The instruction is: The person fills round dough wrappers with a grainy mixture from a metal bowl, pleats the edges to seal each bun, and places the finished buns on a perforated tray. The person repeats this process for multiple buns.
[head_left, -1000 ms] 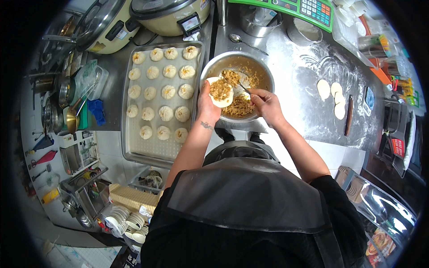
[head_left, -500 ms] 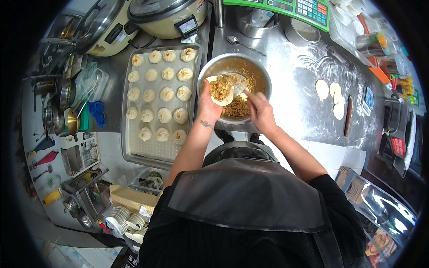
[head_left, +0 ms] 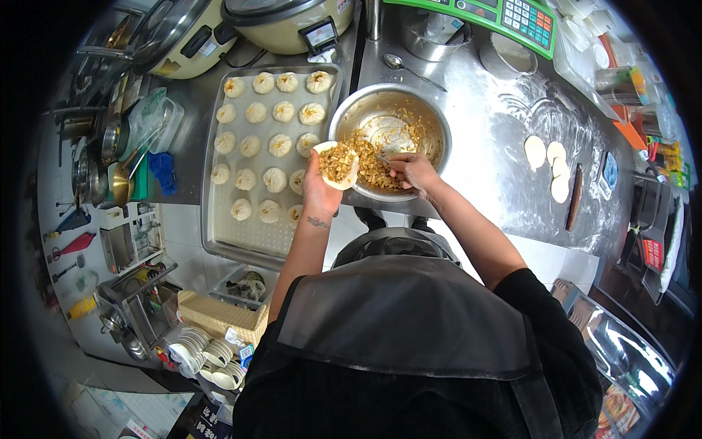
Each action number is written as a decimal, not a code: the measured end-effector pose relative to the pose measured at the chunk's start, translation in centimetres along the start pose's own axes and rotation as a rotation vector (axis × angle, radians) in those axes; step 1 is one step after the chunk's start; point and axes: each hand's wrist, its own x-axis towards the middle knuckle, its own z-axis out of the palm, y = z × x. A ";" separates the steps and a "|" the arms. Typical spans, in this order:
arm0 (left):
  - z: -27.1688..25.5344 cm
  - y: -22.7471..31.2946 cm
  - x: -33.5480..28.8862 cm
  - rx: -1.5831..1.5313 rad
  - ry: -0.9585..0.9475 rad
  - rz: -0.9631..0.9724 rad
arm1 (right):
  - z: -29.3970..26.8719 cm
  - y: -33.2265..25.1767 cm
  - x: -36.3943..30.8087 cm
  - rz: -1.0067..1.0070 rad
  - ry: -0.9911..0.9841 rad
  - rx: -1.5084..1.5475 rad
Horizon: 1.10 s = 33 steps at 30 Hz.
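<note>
Filled dough wrapper held beside a steel mixing bowl.
The left hand (head_left: 322, 193) holds the dough wrapper (head_left: 342, 184), heaped with chopped filling, at the left rim of the bowl (head_left: 431, 121), thumb against its edge, the other fingers mostly hidden beneath; the right hand's (head_left: 414, 174) fingers are clamped on a thin metal utensil (head_left: 383, 159) over the bowl's filling (head_left: 371, 172). Pleated buns (head_left: 273, 180) stand in rows on the tray (head_left: 238, 238) at left.

Scale (head_left: 500, 20) cut off, utensil (head_left: 384, 159) tip perhaps hidden
</note>
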 end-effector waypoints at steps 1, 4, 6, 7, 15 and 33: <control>0.0 0.0 0.0 0.010 0.004 0.011 | 0.1 -0.4 -0.6 0.015 0.012 0.022; 0.4 -0.2 0.4 0.045 0.008 0.042 | -0.1 -1.8 -2.8 -0.018 -0.002 0.098; 0.9 -0.3 0.6 0.056 -0.004 0.059 | -0.4 -2.7 -4.4 -0.062 -0.008 0.124; 1.2 -0.5 0.7 0.055 -0.018 0.063 | -0.3 -2.9 -5.1 -0.096 -0.001 0.122; 5.5 -2.9 3.9 -0.022 -0.054 -0.014 | 1.4 -1.9 -7.9 -1.065 0.368 -0.785; 5.3 -1.5 1.9 -0.062 -0.227 -0.124 | -0.1 0.9 -5.0 -0.721 0.666 -1.269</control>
